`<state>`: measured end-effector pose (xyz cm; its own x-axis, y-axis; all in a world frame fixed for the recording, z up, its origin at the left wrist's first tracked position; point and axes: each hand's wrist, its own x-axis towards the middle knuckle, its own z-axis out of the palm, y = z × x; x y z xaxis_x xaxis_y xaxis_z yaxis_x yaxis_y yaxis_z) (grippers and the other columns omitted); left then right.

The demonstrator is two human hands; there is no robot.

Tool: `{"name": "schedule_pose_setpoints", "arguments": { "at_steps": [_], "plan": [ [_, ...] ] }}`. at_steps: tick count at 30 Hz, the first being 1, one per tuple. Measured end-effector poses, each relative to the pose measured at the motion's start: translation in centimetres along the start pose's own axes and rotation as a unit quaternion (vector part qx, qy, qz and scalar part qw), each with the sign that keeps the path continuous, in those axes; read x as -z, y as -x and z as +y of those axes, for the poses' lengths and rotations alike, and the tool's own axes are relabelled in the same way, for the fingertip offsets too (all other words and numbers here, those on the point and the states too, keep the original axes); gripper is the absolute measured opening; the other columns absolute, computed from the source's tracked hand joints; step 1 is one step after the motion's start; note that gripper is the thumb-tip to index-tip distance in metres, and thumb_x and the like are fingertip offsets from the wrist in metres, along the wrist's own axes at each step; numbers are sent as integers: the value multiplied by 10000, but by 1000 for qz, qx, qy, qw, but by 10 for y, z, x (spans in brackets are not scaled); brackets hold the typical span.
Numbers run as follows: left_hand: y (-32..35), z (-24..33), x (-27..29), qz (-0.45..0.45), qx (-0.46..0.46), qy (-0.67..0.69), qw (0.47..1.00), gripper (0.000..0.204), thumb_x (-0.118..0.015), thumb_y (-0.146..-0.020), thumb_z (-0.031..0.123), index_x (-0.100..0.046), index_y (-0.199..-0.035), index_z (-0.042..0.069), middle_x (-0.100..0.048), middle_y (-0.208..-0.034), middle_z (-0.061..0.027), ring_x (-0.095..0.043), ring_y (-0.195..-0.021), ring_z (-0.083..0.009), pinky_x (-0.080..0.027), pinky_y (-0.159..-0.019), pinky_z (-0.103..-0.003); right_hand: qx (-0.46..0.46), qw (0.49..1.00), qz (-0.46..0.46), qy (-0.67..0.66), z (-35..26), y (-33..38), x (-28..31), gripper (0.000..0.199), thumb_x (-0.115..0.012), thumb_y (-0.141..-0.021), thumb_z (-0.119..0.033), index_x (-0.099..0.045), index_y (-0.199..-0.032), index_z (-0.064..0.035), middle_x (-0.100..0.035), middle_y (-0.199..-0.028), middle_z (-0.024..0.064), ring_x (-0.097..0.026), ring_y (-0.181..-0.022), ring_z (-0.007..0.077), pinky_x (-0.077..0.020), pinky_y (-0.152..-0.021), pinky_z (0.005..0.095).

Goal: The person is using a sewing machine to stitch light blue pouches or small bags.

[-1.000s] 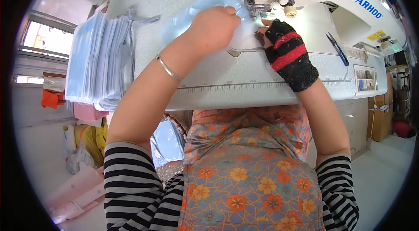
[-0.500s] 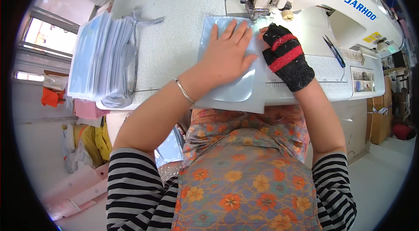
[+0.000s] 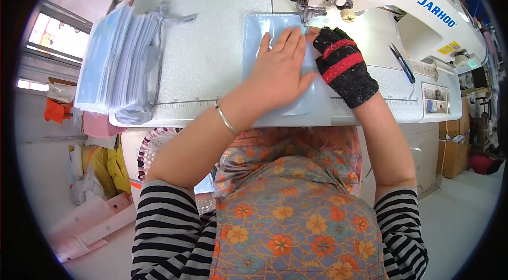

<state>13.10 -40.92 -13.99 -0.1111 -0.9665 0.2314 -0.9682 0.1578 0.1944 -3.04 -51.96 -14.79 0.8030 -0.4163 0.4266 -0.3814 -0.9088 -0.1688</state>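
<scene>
A light blue, glossy, flat rectangular piece (image 3: 253, 34) with a paler sheet lies on the sewing table, its far right corner beside the presser foot (image 3: 314, 12) of a white sewing machine. My left hand (image 3: 280, 71) is spread flat on top of it, fingers pointing toward the machine. My right hand (image 3: 344, 66), in a black and red fingerless glove, is at the right edge near the foot. Its bare fingertips are closed on that edge; the curled fingers are partly hidden.
At the left stands a thick stack of similar light blue pieces (image 3: 100, 63), tied with a grey cloth strip (image 3: 179, 19). On the right lie dark thread snips (image 3: 403, 64) near a small inset tray (image 3: 435, 99). The machine's arm (image 3: 423, 5) overhangs the far right.
The blue piece has slid slightly away from me toward the machine, so its near edge overhangs the table less. Both hands moved with it, and the right shifted a little left. The whole view shifted slightly.
</scene>
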Motion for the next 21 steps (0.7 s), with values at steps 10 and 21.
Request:
{"name": "schedule_pose_setpoints", "arguments": {
  "at_steps": [10, 21],
  "plan": [
    [-4, -10, 2, 13, -34, 14, 999, 590, -578, -919, 286, -447, -1373, -66, -414, -1479, -222, -360, -1409, -346, -265, -1151, -549, 20, 1000, -7, 4, -3, 9, 1, 395, -612, -762, -139, -649, -1145, -45, -626, -1254, 135, -579, -1166, 294, -406, -1061, 435],
    [-20, -45, 3, 103, -120, 61, 986, 337, -616, -864, 97, -612, -1197, 49, -587, -1258, -137, -574, -1181, -322, -432, -1032, -501, 26, 1000, 2, 2, -12, 6, 6, 437, -598, -729, -30, -611, -1166, -16, -611, -1222, 166, -581, -1130, 346, -445, -1016, 447]
  ]
}}
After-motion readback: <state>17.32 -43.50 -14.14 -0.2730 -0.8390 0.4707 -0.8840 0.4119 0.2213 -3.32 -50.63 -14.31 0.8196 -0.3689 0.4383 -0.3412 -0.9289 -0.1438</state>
